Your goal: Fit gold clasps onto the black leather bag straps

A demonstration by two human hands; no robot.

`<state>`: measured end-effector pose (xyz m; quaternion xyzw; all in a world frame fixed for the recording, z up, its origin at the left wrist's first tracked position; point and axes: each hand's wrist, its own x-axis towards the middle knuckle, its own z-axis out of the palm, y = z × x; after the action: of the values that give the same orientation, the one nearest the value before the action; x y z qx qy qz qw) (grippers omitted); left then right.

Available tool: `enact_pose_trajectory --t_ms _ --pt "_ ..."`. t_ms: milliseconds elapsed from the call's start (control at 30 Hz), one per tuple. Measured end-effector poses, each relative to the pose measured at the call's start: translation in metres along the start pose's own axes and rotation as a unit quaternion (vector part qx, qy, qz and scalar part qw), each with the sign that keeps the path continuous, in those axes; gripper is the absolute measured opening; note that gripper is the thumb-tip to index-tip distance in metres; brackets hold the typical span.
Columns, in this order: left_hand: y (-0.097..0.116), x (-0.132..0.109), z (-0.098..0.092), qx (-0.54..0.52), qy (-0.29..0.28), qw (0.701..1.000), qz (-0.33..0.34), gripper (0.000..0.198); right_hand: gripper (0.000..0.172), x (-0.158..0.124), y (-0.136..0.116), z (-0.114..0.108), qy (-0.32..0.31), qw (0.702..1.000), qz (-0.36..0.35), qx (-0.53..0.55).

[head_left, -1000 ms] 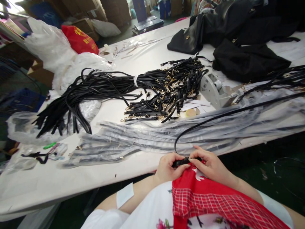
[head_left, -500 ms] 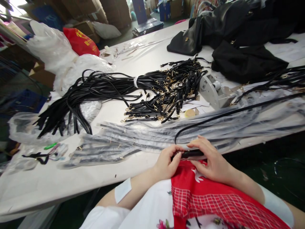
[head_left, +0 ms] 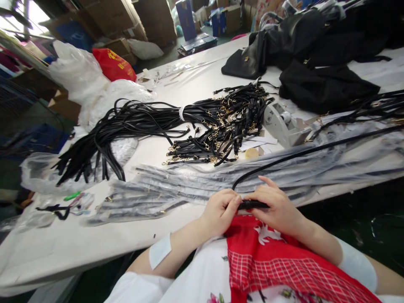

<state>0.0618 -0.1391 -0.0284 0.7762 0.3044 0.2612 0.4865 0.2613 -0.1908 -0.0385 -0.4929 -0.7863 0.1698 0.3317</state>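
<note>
White desk (head_left: 94, 248) is pretty loaded. Left hand (head_left: 219, 212) and right hand (head_left: 277, 208) both have a pinching grip on one black strap (head_left: 255, 204) by the near edge, looks mid-job. Plastic-wrapped straps (head_left: 176, 185) seem done I'd guess, bare bundle (head_left: 145, 120) behind them probably isn't.

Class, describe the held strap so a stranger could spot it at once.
On the white table, find the wrapped straps along the near edge. Over them, one black strap curves from the right down to the left hand and right hand. Unlike its neighbours, it is unwrapped and held.
</note>
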Motion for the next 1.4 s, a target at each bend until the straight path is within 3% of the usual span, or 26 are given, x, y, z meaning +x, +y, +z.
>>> enact_pose_trajectory --t_ms 67,133,200,267,400,600,767,867,1033,1233,1400 --pt "0.002 0.001 -0.003 0.054 0.03 0.998 0.019 0.029 0.013 0.001 0.001 -0.001 0.025 1.0 0.005 -0.016" --pt "0.003 0.001 -0.006 0.132 0.102 0.985 0.032 0.015 0.009 0.001 0.002 -0.002 0.041 0.999 0.012 -0.024" --pt "0.005 0.001 -0.008 0.22 0.145 0.964 0.039 0.016 0.013 0.0 0.003 -0.002 0.046 0.999 0.015 -0.021" --pt "0.009 0.001 -0.01 0.274 0.11 0.955 0.041 0.021 0.018 0.0 0.004 -0.002 0.045 0.999 0.004 -0.025" --pt "0.015 0.006 -0.01 0.28 -0.001 0.96 0.009 0.031 0.021 0.0 0.003 -0.002 0.039 0.997 -0.032 -0.057" --pt "0.011 0.013 -0.002 0.173 -0.067 0.981 -0.05 0.043 0.027 -0.001 -0.002 -0.002 0.025 0.996 -0.047 -0.067" --pt "0.009 0.013 0.007 0.042 -0.105 0.99 -0.08 0.042 0.011 -0.005 -0.011 0.003 0.018 0.998 -0.045 -0.029" --pt "0.017 0.013 0.003 -0.06 -0.138 0.981 -0.124 0.049 0.012 -0.005 -0.016 -0.001 0.023 0.998 -0.053 -0.002" --pt "0.028 0.015 -0.026 -0.144 -0.13 0.963 -0.189 0.055 0.005 0.001 -0.017 -0.023 0.046 0.998 -0.046 0.018" --pt "0.025 0.01 -0.07 -0.232 -0.041 0.959 -0.156 0.054 0.007 0.007 -0.013 -0.052 0.066 0.997 -0.031 -0.013" --pt "0.02 0.01 -0.084 -0.185 -0.013 0.979 -0.085 0.045 0.011 0.008 -0.006 -0.055 0.045 0.998 -0.018 0.031"
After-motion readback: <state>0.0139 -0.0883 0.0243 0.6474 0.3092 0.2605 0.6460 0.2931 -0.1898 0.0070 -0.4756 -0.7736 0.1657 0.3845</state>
